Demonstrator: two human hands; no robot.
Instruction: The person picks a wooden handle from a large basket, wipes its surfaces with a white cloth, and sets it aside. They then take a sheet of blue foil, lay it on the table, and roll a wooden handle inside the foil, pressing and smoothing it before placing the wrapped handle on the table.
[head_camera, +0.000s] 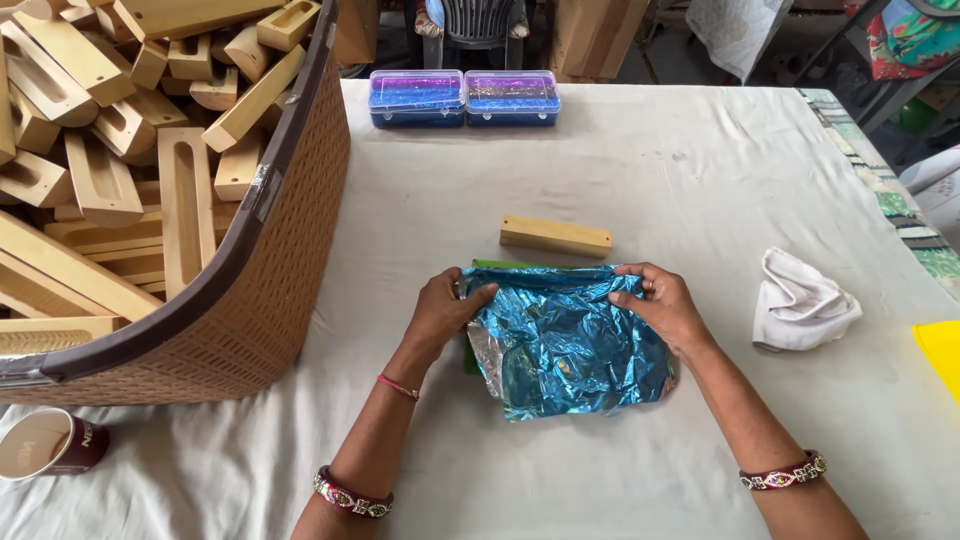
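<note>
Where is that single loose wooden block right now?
The wooden block lies on the white table cloth near the middle of the head view, just beyond the blue foil held by both hands.

On the table (700, 180): one sheet of blue foil (560, 345), one loose wooden block (555, 236), two clear plastic boxes (464, 97) at the far edge, one white cloth (800, 300), one cup (50, 442), and one basket (270, 270) of many wooden pieces (120, 150).

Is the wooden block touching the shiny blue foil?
Apart. The head view shows a strip of white tablecloth between the wooden block and the blue foil.
</note>
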